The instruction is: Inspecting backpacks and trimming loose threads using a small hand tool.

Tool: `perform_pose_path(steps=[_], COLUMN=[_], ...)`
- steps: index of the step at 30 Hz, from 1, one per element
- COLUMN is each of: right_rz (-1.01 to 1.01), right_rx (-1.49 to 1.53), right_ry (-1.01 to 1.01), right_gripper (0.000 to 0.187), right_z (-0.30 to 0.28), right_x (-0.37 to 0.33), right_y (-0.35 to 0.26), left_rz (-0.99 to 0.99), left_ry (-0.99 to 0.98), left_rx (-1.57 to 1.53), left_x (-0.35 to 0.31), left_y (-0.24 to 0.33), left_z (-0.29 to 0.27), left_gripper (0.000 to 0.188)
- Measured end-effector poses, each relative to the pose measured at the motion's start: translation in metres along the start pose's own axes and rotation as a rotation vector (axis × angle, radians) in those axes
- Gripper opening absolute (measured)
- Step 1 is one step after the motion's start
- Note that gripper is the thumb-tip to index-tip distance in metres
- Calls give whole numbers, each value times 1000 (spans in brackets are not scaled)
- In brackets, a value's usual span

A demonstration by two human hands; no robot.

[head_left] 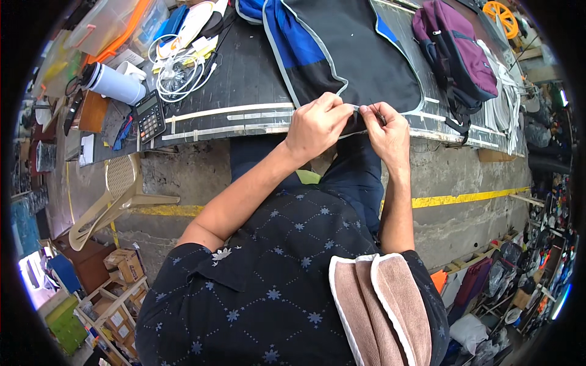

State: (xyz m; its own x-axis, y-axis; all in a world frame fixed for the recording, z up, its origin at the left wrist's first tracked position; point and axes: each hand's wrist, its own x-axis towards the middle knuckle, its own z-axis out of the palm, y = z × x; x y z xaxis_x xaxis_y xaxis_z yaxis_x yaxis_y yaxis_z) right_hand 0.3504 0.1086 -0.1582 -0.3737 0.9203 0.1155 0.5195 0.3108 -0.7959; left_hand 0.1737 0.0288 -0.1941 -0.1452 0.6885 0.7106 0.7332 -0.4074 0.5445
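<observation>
A black and blue fabric piece [372, 67] with grey edge binding lies on the dark table and hangs slightly over its near edge. My left hand [317, 127] is closed, thumb and fingers pinching the bound edge near the fabric's lower corner. Close beside it, my right hand [389, 133] pinches the same edge with thumb and forefinger. Something thin and dark shows among the right hand's curled fingers, too small to make out. The bit of edge between the fingertips is mostly hidden.
Left on the table [213, 143] are a calculator [150, 116], a pale tumbler [119, 84], coiled white cables [177, 76] and plastic bins [110, 27]. A purple backpack [461, 52] lies at the right. A beige plastic chair [122, 189] stands left; a brown towel [400, 299] hangs on my shoulder.
</observation>
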Motion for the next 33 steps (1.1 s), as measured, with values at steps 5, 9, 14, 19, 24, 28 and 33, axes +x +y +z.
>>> perform_pose_path(steps=[5, 9, 14, 19, 24, 28, 33], right_rz=[20, 16, 24, 12, 50, 44, 25], right_rx=[16, -30, -53, -21, -19, 39, 4], right_ry=[-16, -1, -21, -26, -34, -35, -29], right_gripper=[27, 28, 28, 29, 28, 26, 27], right_z=[2, 6, 4, 5, 8, 14, 17], right_x=[3, 6, 9, 10, 10, 13, 12], right_y=[3, 2, 1, 3, -8, 0, 7], left_rz=[-55, -44, -100, -28, -46, -116, -193], left_ry=[24, 36, -7, 18, 22, 11, -40], left_rx=[-92, -97, -161, -122, -122, -141, -175], left_x=[3, -2, -4, -2, -6, -13, -19], left_y=[-18, -25, -18, -23, -27, -31, -28], left_z=[7, 9, 5, 10, 13, 14, 11], left_gripper=[18, 23, 28, 20, 15, 18, 23])
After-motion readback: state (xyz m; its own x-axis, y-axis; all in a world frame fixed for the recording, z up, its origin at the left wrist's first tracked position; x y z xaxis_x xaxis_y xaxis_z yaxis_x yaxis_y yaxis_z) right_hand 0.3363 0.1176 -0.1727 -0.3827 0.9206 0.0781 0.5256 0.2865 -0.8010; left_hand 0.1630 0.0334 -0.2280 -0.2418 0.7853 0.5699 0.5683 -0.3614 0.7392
